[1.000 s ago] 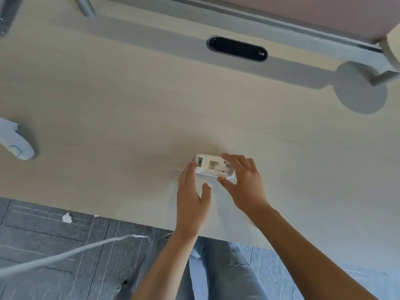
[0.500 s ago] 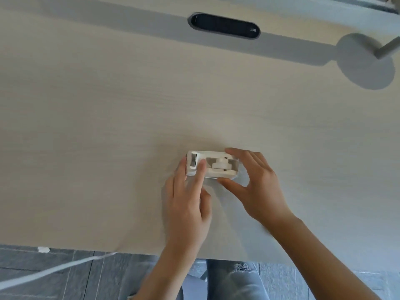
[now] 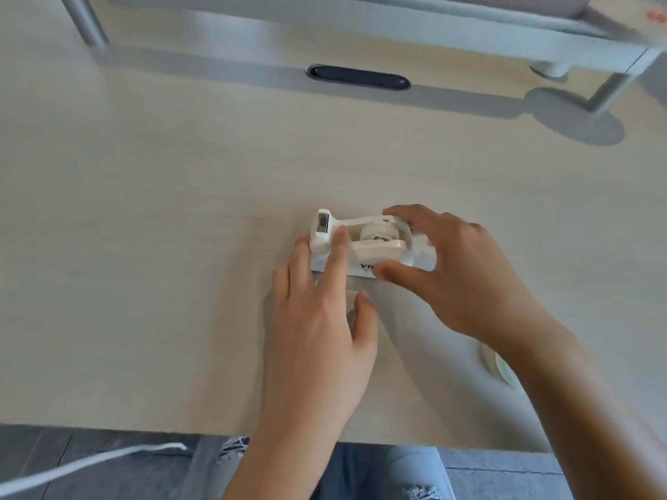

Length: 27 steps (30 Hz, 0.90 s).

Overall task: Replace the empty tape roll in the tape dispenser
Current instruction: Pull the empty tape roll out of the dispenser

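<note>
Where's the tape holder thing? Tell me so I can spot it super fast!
Look at the big pale wooden desk and go to its middle, near the front edge, where the person's two hands meet. The tape dispenser sits between them, with the left hand at its cutter end and the right hand around the other end. It is the only small white plastic block there, with a little spool inside.

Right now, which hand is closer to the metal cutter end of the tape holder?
Left. The left hand has a finger lying on the tape dispenser just beside its cutter end. The right hand grips the opposite end, around the spool.
</note>
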Tool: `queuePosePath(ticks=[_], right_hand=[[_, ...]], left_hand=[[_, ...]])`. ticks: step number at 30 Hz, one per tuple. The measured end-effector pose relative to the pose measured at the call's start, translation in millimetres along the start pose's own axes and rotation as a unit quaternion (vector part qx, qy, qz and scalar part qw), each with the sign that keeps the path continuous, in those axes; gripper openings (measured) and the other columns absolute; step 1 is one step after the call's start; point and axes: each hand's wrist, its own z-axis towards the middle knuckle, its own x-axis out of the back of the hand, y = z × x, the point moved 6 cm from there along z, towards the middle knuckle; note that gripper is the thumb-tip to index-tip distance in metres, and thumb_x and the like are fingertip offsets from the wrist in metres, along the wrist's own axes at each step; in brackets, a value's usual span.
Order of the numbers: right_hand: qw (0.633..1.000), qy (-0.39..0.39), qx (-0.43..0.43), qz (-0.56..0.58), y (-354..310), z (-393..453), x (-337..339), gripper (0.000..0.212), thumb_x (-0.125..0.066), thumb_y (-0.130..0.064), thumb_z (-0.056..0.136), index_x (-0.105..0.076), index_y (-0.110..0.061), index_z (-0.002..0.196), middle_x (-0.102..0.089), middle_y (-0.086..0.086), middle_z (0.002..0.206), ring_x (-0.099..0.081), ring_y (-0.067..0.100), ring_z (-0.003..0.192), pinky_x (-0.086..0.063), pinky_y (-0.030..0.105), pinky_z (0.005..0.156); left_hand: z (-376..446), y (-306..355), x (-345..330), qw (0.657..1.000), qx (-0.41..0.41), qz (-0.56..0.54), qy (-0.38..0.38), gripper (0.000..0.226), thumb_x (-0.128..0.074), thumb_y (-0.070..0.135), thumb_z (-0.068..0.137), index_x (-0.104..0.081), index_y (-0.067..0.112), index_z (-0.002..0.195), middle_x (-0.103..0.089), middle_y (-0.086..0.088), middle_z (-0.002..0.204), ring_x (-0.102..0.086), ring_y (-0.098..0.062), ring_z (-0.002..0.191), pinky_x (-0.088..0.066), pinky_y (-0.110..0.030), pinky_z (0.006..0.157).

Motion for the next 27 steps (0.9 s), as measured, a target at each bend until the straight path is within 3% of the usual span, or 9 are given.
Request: queuePosePath(ticks=[4,10,12,15,19,24,27], right_hand=[[0.999,0.025,0.015,-0.014,-1,-25,-2,0.058,-0.078,-0.044,0.086,-0.059,-0.03,0.139,-0.074,-0.003,0.122,-0.066,0.026,0.114,-0.051,0.04,0.093],[0.998,0.024,-0.006,0.059,-9,-52,2,0.071,-0.074,-0.019,0.09,-0.045,-0.024,0.155,-0.052,0.0,0.153,-0.051,0.019,0.139,-0.036,0.027,0.114],[0.991,0.068,0.001,0.118,-10,-51,12,0.055,-0.068,-0.014,0.091,-0.058,-0.026,0.144,-0.06,-0.005,0.144,-0.055,0.013,0.132,-0.044,0.036,0.114],[0.985,0.109,0.028,0.129,-14,-44,21,0.036,-0.069,-0.017,0.092,-0.072,-0.029,0.126,-0.066,-0.005,0.13,-0.061,0.012,0.12,-0.049,0.035,0.106],[0.993,0.07,0.084,0.05,-23,-29,19,0.027,-0.075,-0.029,0.091,-0.076,-0.03,0.117,-0.062,-0.002,0.124,-0.059,0.013,0.119,-0.047,0.032,0.105],[0.99,0.054,0.129,0.003,-33,-21,24,0.007,-0.082,-0.029,0.088,-0.077,-0.032,0.092,-0.067,0.0,0.112,-0.067,0.019,0.106,-0.052,0.041,0.1],[0.985,0.064,0.157,-0.027,-31,-24,30,0.004,-0.08,-0.03,0.09,-0.076,-0.03,0.092,-0.069,-0.005,0.104,-0.064,0.007,0.094,-0.051,0.03,0.088]], left_hand=[[-23,5,-4,0.999,-0.028,0.034,0.008,0.074,-0.051,0.022,0.089,-0.028,0.024,0.159,-0.036,-0.016,0.161,-0.039,-0.04,0.137,-0.043,-0.048,0.108],[-46,18,2,0.995,-0.032,0.094,0.007,0.076,-0.052,0.026,0.09,-0.024,0.023,0.161,-0.036,-0.025,0.159,-0.042,-0.042,0.136,-0.043,-0.047,0.106],[-46,19,2,0.994,-0.031,0.102,0.017,0.076,-0.052,0.028,0.09,-0.025,0.023,0.16,-0.037,-0.026,0.158,-0.042,-0.042,0.137,-0.044,-0.048,0.105],[-45,18,2,0.994,-0.032,0.105,0.024,0.076,-0.052,0.029,0.09,-0.025,0.023,0.16,-0.035,-0.025,0.159,-0.04,-0.041,0.14,-0.044,-0.048,0.106],[-47,19,3,0.994,-0.031,0.102,0.018,0.076,-0.051,0.027,0.089,-0.025,0.023,0.16,-0.035,-0.023,0.16,-0.037,-0.04,0.144,-0.044,-0.047,0.106],[-45,19,4,0.994,-0.026,0.098,0.026,0.076,-0.053,0.026,0.087,-0.029,0.024,0.159,-0.039,-0.022,0.158,-0.039,-0.039,0.144,-0.045,-0.048,0.106],[-45,18,3,0.995,-0.026,0.097,0.023,0.076,-0.051,0.028,0.088,-0.027,0.024,0.16,-0.037,-0.022,0.16,-0.038,-0.039,0.144,-0.043,-0.048,0.108]])
